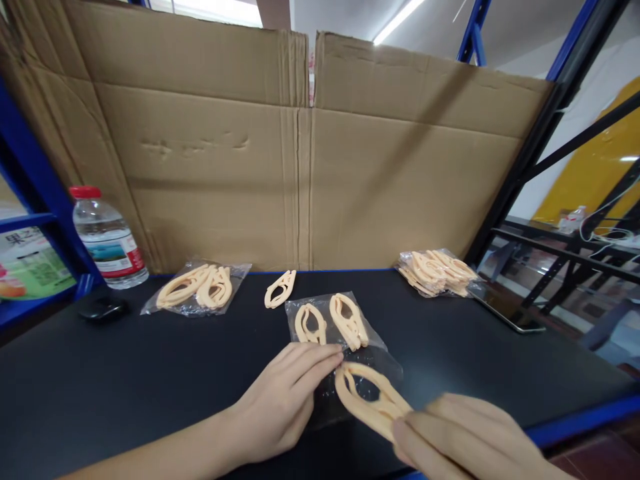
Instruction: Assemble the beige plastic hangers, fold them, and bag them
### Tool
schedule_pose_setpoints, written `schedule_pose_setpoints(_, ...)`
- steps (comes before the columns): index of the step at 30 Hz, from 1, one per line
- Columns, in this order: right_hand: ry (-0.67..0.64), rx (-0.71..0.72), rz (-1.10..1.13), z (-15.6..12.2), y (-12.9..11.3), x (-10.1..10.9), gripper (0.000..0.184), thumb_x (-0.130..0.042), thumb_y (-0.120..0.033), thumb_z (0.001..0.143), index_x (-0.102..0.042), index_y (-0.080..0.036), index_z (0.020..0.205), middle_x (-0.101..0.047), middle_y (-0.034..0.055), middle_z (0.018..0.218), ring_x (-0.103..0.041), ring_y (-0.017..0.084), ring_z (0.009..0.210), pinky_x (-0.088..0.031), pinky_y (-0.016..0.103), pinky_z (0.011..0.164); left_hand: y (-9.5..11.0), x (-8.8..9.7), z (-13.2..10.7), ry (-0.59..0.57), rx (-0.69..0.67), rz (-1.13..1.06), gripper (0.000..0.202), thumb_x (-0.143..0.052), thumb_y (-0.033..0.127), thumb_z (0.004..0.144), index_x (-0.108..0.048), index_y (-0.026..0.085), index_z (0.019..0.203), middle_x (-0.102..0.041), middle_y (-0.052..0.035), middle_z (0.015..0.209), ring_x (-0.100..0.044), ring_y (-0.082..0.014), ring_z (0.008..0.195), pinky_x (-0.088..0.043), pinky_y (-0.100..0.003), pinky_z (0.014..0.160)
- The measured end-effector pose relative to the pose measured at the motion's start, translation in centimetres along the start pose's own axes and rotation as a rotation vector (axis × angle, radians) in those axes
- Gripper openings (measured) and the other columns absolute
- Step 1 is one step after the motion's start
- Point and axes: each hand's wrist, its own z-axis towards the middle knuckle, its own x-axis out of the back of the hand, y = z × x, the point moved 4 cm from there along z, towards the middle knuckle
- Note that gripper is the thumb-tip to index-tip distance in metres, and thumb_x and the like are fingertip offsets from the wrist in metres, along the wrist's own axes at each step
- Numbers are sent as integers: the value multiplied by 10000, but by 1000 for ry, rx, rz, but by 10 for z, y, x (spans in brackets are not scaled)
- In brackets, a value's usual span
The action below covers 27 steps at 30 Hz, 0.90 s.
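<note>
My right hand (460, 433), slightly blurred, grips one end of a beige plastic folding hanger (367, 413). The hanger's rounded end points up and left, close to my left fingertips. Fingers pressed together, my left hand (287, 397) holds the near part of a clear plastic bag (375, 343); its thumb is mostly hidden. Two beige folding hangers lie side by side in that bag, a left one (310, 323) and a right one (349, 321). Behind it, a single loose folding hanger (280, 289) lies on the black table (200, 373).
Another bag of folding hangers (197, 288) lies at the back left, near a water bottle (110, 240) and a black mouse (103, 309). Stacked bagged hangers (435, 272) and a phone (507, 313) are at the back right. A cardboard wall (225, 153) closes the far edge.
</note>
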Motion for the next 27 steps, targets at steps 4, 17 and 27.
schedule_pose_setpoints(4,-54,212,-37,20,-4,-42,286,-421,-32,823,-692,-53,911,-703,97,749,-628,171,596,-525,274,534,0,0,-2,40,-4,36,591,-389,-29,807,-329,82,1385,-420,-157,1394,-360,-244,1291,-371,-421,1045)
schedule_pose_setpoints(17,-175,148,-74,17,-7,-108,249,-433,-64,830,-648,-37,952,-680,148,847,-616,221,784,-505,343,730,1,3,-3,45,-2,1,585,-409,-4,785,-358,91,1360,-483,-159,1339,-447,-248,1214,-406,-431,1013)
schedule_pose_setpoints(27,-233,-72,270,93,102,-152,412,-406,-22,819,-564,-122,1185,-674,96,983,-600,182,922,-488,312,793,1,4,-1,0,16,-54,560,-418,-7,742,-429,154,1279,-545,-120,1272,-511,-242,1097,-440,-423,930)
